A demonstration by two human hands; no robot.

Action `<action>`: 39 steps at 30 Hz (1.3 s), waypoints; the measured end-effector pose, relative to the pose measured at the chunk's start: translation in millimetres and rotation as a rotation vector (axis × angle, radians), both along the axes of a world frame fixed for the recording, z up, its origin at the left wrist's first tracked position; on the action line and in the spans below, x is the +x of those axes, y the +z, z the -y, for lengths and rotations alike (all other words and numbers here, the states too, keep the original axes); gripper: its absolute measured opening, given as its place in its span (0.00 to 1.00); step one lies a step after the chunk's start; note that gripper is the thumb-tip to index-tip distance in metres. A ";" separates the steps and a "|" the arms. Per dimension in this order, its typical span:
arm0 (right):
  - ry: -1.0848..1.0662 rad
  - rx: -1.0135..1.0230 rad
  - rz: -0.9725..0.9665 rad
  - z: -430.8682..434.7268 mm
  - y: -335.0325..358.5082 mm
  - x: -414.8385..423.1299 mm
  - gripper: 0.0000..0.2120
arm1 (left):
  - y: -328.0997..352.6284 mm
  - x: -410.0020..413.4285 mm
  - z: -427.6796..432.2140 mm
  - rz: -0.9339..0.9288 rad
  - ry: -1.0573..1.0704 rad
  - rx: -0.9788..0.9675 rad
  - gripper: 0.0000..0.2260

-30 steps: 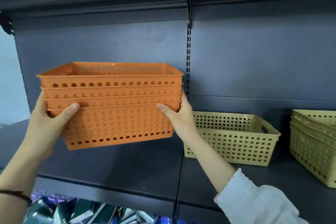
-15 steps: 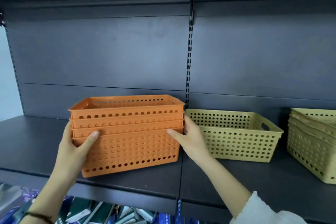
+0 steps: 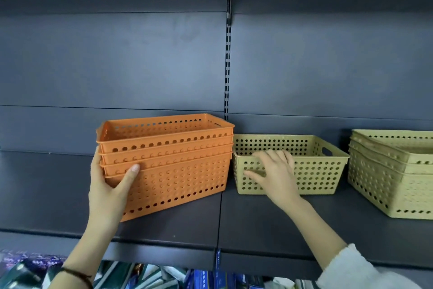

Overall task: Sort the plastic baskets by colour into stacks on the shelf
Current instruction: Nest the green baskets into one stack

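A nested stack of several orange perforated baskets rests on the dark shelf, left of centre. My left hand grips its left end, thumb across the front wall. Right beside it, almost touching, sits a single yellow basket. My right hand is on its front wall, fingers hooked over the rim and thumb on the outside. A stack of yellow baskets stands at the far right, partly cut off by the frame edge.
The shelf's dark back panel has a slotted upright above the gap between the orange and yellow baskets. Another shelf board hangs overhead. Packaged goods lie on the level below. Bare shelf surface stretches left of the orange stack.
The orange stack came down from the air onto the shelf and slid right, next to the single yellow basket. My right hand let go of it and took the yellow basket's front rim.
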State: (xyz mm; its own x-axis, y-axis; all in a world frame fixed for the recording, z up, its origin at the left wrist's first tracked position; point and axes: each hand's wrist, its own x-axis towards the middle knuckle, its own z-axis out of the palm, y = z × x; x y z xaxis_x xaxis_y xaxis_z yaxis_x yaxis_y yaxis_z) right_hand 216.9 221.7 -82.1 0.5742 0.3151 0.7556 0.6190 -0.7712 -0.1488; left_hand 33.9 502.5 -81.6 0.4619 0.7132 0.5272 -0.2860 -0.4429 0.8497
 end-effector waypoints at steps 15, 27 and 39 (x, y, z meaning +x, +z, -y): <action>0.162 0.366 0.316 15.6 81.5 -23.7 0.16 | 0.9 10.1 13.8 0.017 -0.044 -0.036 0.32; 0.270 0.229 0.506 85.1 127.5 -19.1 0.15 | -2.4 49.1 91.9 0.030 -0.101 -0.006 0.35; 0.252 0.067 0.461 244.1 136.1 22.6 0.18 | 42.9 90.2 257.4 0.205 0.305 0.543 0.31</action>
State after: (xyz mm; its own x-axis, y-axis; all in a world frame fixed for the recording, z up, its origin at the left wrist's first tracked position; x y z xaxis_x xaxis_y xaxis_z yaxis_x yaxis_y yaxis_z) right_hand 239.4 -22.4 54.0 0.0903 0.3427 0.9351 0.7968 -0.5881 0.1386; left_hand 124.0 245.1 -38.7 0.1331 0.4042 0.9050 -0.2118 -0.8804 0.4243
